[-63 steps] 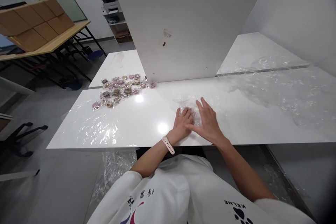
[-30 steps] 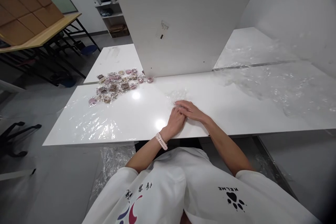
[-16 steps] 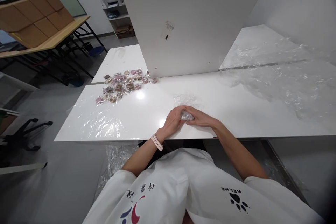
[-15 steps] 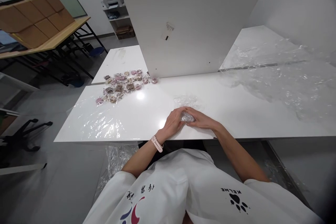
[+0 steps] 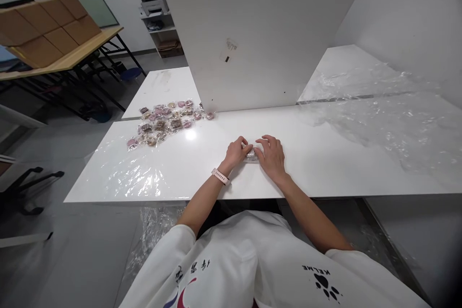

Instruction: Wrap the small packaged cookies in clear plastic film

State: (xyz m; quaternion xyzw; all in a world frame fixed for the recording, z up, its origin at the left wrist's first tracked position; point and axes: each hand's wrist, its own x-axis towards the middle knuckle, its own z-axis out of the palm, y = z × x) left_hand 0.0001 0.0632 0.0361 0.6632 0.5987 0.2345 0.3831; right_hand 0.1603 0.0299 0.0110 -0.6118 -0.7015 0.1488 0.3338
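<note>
A small bundle of clear bubble wrap (image 5: pixel 251 159) lies on the white table (image 5: pixel 325 154) in front of me. On its left side my left hand (image 5: pixel 235 152), with a pale pink watch band at the wrist, grips it with curled fingers and thumb. My right hand (image 5: pixel 273 158) holds the opposite side, its fingers bent over the far edge and the thumb against the near part. Whatever the wrap encloses cannot be made out.
Several small pink and brown pieces in clear wrappers (image 5: pixel 162 122) lie to the left. Clear plastic sheeting (image 5: pixel 397 115) spreads over the right side, and another clear sheet (image 5: pixel 137 178) covers the left front. A white panel (image 5: pixel 260 33) rises behind.
The bubble wrap end that lay flat beyond my hands is now gathered at the bundle. My hands have moved apart to its two sides, with the right fingers reaching farther forward.
</note>
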